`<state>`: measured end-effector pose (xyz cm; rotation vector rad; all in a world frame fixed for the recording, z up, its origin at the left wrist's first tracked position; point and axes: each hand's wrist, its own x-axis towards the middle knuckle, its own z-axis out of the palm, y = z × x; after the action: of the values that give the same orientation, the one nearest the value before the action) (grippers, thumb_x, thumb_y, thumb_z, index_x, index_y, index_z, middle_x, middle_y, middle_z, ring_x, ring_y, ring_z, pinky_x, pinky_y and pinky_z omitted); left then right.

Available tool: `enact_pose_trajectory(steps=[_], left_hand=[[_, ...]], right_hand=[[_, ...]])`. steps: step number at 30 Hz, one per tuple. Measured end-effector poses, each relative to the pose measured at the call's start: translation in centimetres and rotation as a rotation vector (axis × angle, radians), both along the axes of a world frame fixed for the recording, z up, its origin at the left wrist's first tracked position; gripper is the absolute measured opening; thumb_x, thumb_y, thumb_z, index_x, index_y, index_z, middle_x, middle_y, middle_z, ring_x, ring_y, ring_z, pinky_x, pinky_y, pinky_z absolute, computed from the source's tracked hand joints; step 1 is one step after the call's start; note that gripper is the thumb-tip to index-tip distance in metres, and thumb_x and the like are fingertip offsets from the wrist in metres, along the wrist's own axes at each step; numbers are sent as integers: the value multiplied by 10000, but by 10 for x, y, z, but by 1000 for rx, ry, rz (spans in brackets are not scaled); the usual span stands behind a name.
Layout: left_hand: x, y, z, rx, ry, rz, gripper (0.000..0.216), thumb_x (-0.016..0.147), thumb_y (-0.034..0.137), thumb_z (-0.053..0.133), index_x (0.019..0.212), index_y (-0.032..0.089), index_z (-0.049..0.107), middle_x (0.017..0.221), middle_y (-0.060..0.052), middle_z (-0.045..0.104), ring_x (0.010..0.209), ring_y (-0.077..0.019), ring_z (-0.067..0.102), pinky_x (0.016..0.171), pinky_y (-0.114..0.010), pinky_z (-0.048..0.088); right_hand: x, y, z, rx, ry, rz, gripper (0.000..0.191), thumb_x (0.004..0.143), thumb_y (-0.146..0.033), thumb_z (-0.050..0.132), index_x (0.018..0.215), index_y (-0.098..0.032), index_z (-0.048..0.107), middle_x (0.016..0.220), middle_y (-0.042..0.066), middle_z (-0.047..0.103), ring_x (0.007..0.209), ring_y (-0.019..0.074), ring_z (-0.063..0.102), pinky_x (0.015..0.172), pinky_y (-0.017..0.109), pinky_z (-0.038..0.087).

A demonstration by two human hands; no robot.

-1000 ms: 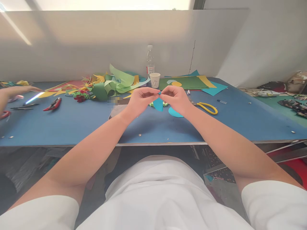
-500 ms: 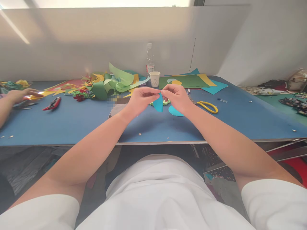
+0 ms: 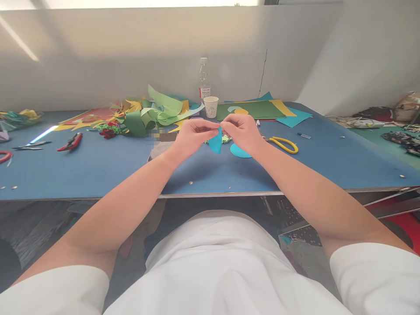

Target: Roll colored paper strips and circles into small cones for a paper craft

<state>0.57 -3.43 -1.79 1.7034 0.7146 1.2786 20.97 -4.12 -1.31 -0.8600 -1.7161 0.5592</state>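
Observation:
A folded piece of blue paper (image 3: 215, 143) hangs between my two hands above the table. My left hand (image 3: 196, 136) pinches it at the upper edge, thumb and fingers closed. From the other side, my right hand (image 3: 242, 131) is closed on the same edge, its fingertips meeting those of the left. Blue paper circles (image 3: 240, 151) lie on the table just below my right hand, partly covered by it. Behind the folded paper, a light green frilly piece (image 3: 226, 139) shows in part. Yellow-handled scissors (image 3: 285, 145) rest right of my right hand, their blades mostly hidden.
Left on the blue table (image 3: 108, 170) lie red pliers (image 3: 70, 142) and green paper scraps (image 3: 157, 111). A paper cup (image 3: 211, 107) and a plastic bottle (image 3: 204, 78) stand at the back. Coloured sheets (image 3: 259, 110) and a pen cap (image 3: 303, 135) lie to the right.
The other person's hand at the far left has gone out of view, and red handles now show at that edge. My hands keep nearly the same pinch; the blue paper has turned slightly.

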Motion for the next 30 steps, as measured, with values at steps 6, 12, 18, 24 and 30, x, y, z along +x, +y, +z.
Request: enact_pose_trajectory(steps=[6,12,18,24,30], left_hand=[[-3,9,-3,2,-84,31,244,767,335,952,999,286,894,945,-44,836,874,-216,777,772,-383,627],[-4,12,-6,9,-94,10,293,773,353,957,1053,304,886,953,-39,815,852,-193,753,761,-357,614],[-3,9,-5,41,26,40,164,846,417,892,856,260,848,841,-25,775,767,-164,694,681,-320,537],[0,6,-2,17,-76,75,136,857,357,881,821,238,825,791,-10,724,713,-138,624,674,-314,490],[0,3,4,-69,-163,65,173,839,347,884,799,226,767,766,-5,684,701,-141,615,687,-323,497]], right_hand=[[1,-1,-1,35,-93,25,220,922,-309,727,733,-222,656,682,-3,609,650,161,502,586,319,393],[1,-2,0,90,-204,48,211,920,-317,740,761,-225,635,668,-17,586,629,155,471,591,323,369],[2,3,-2,118,-256,60,282,974,-402,728,779,-218,641,696,-1,616,631,156,480,596,326,364],[2,1,0,26,-268,76,167,932,-299,698,795,-208,667,673,-6,611,621,150,477,583,315,360],[4,1,3,-55,-329,52,92,861,-248,676,787,-195,667,666,-9,595,619,147,464,586,310,351]])
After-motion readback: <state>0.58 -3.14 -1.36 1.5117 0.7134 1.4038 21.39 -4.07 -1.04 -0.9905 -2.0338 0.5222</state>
